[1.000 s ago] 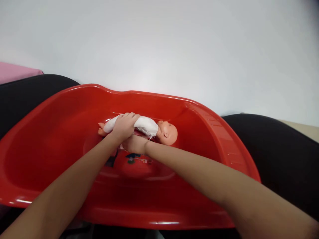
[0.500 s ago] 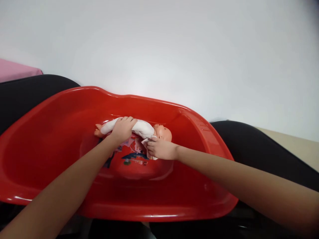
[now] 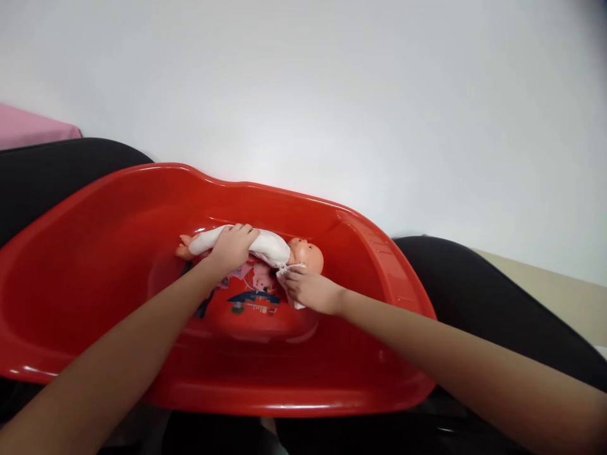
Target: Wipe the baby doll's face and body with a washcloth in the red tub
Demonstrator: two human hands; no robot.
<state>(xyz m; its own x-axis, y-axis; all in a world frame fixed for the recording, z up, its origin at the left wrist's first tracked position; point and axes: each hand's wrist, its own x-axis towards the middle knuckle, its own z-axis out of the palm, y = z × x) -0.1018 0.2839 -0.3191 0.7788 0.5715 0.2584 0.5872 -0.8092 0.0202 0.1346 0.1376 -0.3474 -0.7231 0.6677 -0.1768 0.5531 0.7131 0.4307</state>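
A baby doll (image 3: 272, 245) with a white body and bare head, hands and feet lies on its side in a red baby bathtub (image 3: 104, 253). Its head points right, its feet left. My left hand (image 3: 233, 245) is wrapped over the doll's middle. Close to the doll's neck, my right hand (image 3: 310, 289) pinches a pale cloth (image 3: 283, 275) against or just behind its back; the cloth is partly hidden under my fingers. Beneath the doll, the tub floor bears a colourful printed picture (image 3: 256, 297).
Black rounded shapes (image 3: 493, 297) flank the tub on both sides. A pink surface (image 3: 38, 126) shows at the far left, and a plain white surface (image 3: 332, 95) fills the background. At the right runs a beige strip (image 3: 545, 272).
My right hand and the cloth have shifted slightly down, away from the doll's neck. My left hand keeps its place on the doll. The view has turned a little.
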